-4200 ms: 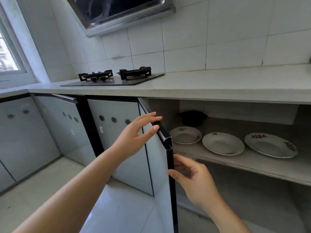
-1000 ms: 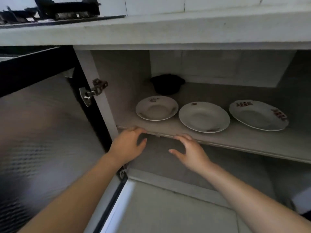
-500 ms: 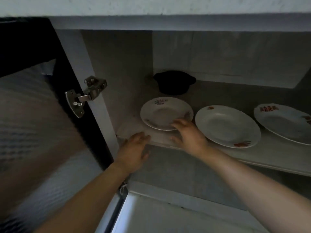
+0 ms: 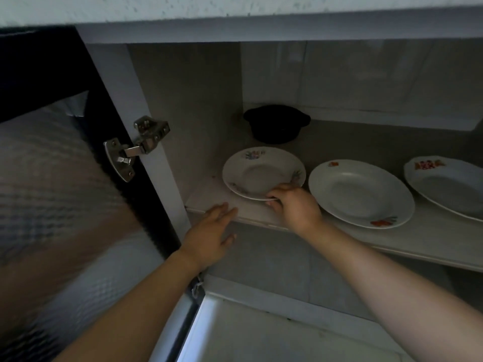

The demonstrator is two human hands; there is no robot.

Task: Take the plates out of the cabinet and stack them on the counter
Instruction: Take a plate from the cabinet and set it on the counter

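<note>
Three white plates with flower prints lie side by side on the cabinet shelf (image 4: 431,239). My right hand (image 4: 295,206) pinches the near rim of the left plate (image 4: 258,171), thumb on top and fingers beneath, and that edge is tilted up off the shelf. The middle plate (image 4: 358,192) and the right plate (image 4: 452,186), cut off by the frame edge, lie flat. My left hand (image 4: 211,231) hovers open at the shelf's front edge, left of the held plate, touching nothing I can make out.
A black pot (image 4: 275,124) stands behind the left plate at the back of the shelf. The open cabinet door (image 4: 52,192) with its metal hinge (image 4: 136,147) fills the left. The counter's underside (image 4: 235,11) runs across the top.
My right hand moved from lying on the left plate's rim to gripping it and tipping its near edge up. The camera has moved closer to the shelf. My left hand barely shifted.
</note>
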